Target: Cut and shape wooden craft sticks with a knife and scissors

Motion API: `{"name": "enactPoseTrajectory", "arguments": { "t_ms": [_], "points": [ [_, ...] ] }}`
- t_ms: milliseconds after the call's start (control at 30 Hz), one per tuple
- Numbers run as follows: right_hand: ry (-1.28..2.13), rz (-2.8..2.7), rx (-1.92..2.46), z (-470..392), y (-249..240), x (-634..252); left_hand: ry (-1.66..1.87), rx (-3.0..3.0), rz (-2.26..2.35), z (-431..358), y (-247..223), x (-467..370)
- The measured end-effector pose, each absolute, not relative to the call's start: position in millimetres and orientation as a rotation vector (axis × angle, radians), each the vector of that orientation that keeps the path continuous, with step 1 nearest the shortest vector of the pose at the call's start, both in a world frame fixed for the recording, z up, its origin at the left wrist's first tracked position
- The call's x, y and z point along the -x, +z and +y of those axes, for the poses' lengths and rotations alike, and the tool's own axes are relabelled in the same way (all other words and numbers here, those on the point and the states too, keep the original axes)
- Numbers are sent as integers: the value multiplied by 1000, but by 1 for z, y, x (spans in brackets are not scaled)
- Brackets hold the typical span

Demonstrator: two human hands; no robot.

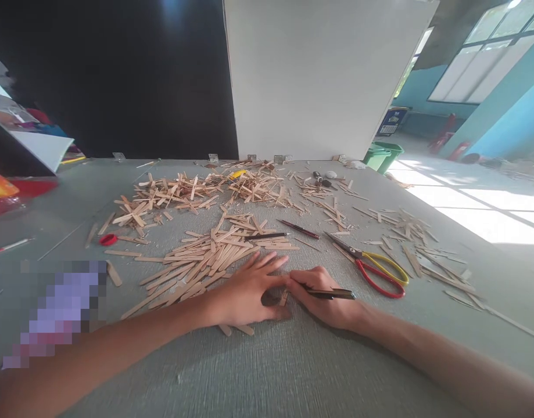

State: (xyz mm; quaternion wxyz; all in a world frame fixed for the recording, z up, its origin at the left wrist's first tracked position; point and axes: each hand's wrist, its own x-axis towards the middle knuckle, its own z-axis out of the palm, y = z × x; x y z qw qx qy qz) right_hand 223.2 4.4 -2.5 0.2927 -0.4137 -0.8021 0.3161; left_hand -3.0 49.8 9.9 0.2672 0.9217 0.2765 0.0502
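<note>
My left hand (249, 290) lies low over the table with its fingers spread; its thumb and forefinger bracket a small wooden piece (284, 298) on the surface. Just right of it, my right hand (321, 296) is closed round a dark pen (336, 294), whose tip is hidden by the fingers. Both hands meet at the fingertips. Beyond and beside my left hand spreads a heap of flat wooden sticks (218, 249), with a black pen (267, 235) lying across it. A second dark pen (298, 228) rests farther right.
Scissors (380, 273) with red and yellow handles lie right of my right hand. More sticks and scraps (175, 194) cover the table's far side. A red ring (108, 239) sits at left. Black and white panels (310, 81) stand along the back edge (183, 158).
</note>
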Motion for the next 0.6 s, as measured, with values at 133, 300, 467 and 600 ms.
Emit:
{"name": "enactPoseTrajectory", "arguments": {
  "t_ms": [133,300,467,600],
  "points": [
    [844,-2162,1043,6,-5,-224,120,-2503,754,50,14,2],
    [838,-2156,1098,7,-1,-224,113,-2529,773,49,13,0],
    [980,-2057,1165,5,1,-224,101,-2556,769,50,11,1],
    [978,-2043,1168,6,2,-221,96,-2563,783,50,10,2]
  ]
}}
